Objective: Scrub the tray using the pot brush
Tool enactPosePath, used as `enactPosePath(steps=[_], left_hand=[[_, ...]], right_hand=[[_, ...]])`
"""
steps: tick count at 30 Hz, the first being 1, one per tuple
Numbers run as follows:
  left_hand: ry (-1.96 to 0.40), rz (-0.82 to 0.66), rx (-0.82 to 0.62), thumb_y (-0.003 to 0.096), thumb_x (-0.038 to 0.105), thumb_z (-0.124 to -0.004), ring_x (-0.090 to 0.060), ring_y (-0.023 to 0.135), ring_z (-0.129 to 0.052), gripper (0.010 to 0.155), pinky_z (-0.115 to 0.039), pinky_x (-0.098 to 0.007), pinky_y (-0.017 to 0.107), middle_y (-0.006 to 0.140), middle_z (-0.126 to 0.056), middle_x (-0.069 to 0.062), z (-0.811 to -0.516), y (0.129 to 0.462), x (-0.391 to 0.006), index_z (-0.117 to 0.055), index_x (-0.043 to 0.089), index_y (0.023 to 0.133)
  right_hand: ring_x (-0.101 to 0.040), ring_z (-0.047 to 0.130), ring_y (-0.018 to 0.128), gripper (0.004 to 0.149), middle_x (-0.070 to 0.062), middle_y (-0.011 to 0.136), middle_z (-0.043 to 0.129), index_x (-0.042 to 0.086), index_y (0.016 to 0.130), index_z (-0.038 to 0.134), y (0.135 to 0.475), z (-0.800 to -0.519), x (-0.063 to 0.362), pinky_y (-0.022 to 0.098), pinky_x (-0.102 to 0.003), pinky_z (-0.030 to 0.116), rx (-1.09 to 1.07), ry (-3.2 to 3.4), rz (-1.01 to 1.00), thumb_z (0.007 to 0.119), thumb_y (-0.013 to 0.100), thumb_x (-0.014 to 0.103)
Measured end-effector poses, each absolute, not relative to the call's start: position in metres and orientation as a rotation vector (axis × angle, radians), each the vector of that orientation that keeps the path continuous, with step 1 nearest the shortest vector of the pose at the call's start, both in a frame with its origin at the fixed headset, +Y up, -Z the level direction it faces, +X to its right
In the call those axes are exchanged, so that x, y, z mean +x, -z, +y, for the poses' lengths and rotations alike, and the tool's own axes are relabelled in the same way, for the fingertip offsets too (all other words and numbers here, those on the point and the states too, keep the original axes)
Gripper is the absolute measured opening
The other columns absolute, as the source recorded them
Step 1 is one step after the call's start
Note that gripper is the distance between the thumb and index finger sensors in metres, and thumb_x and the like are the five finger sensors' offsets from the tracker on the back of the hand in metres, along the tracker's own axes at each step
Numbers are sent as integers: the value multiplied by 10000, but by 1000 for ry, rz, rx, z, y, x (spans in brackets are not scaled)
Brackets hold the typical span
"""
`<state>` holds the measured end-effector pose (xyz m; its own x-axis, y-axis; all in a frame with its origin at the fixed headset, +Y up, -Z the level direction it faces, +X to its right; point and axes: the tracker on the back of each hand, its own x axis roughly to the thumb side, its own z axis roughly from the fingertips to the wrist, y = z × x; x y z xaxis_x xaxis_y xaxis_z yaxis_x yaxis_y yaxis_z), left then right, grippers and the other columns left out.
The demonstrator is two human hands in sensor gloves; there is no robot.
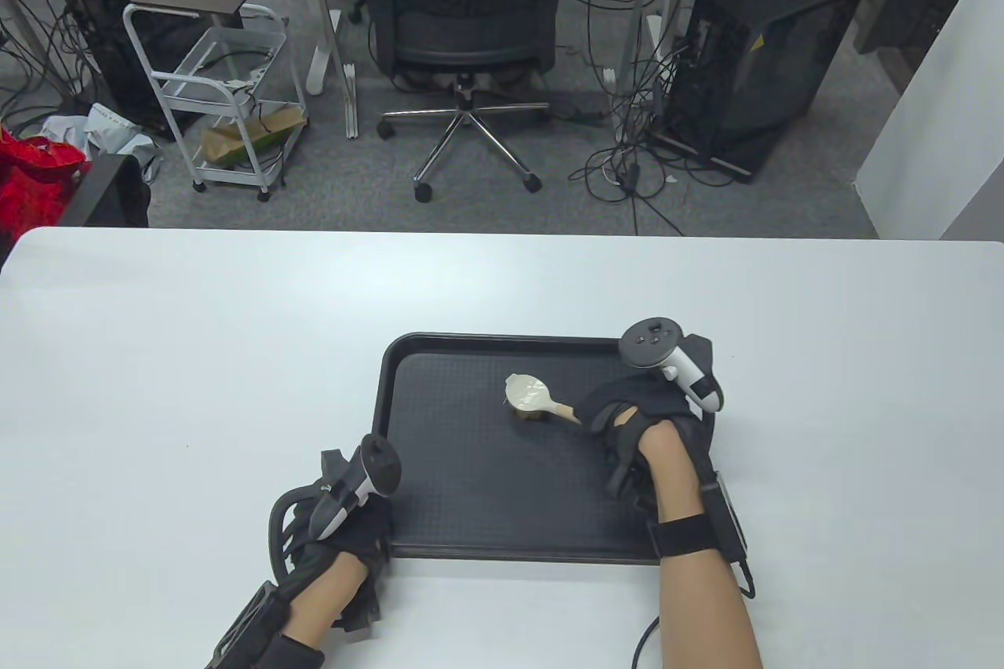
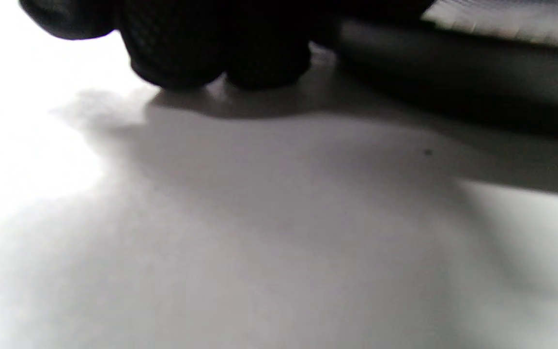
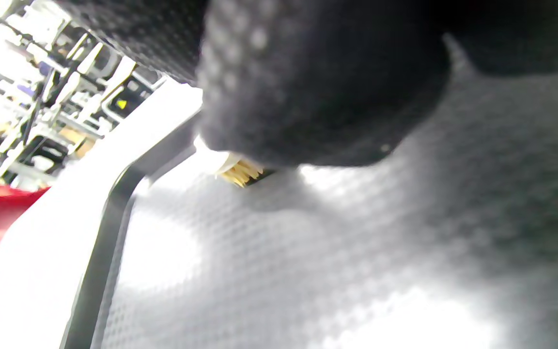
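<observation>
My right hand [image 1: 635,414] grips the handle of the brush [image 1: 533,398], fingers wrapped round it, and the head sits bristles-down on the floor of the tray [image 1: 408,355], a little beyond its middle and toward the far rim. In the right wrist view the pale bristles [image 3: 242,172] meet the pebbled tray floor just under my fingers [image 3: 317,87]. My left hand [image 1: 345,524] rests at the tray's near-left corner; from above I cannot tell whether the fingers are curled or flat, but the left wrist view shows fingertips [image 2: 177,63] down on the table [image 1: 196,347] just beside the dark tray rim [image 2: 453,68], holding nothing. The tray lies flat on the table right in front of me, long side toward me. To scrub well, I judge I should keep the head level so all the bristles bear evenly, press moderately, and work in short overlapping strokes across the texture and into the corners. The tray will likely slide on the smooth table, so my left hand ought to brace that corner firmly.
</observation>
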<state>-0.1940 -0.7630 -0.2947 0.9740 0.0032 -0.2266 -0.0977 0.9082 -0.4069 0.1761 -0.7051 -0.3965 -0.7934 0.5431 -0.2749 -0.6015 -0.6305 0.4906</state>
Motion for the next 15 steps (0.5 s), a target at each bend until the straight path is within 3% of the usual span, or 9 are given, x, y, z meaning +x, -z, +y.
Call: enactPosePath(steps=[15], left_hand=[[-50, 226, -428, 447, 453, -724, -222, 556, -915, 683, -753, -508, 496, 729, -814, 9, -764, 295, -194, -504, 57, 958]], right_hand=[[-262, 978, 37, 522, -209, 490, 991, -26, 845, 812, 383, -717, 279, 72, -459, 839, -349, -2172, 687, 885, 460, 318]])
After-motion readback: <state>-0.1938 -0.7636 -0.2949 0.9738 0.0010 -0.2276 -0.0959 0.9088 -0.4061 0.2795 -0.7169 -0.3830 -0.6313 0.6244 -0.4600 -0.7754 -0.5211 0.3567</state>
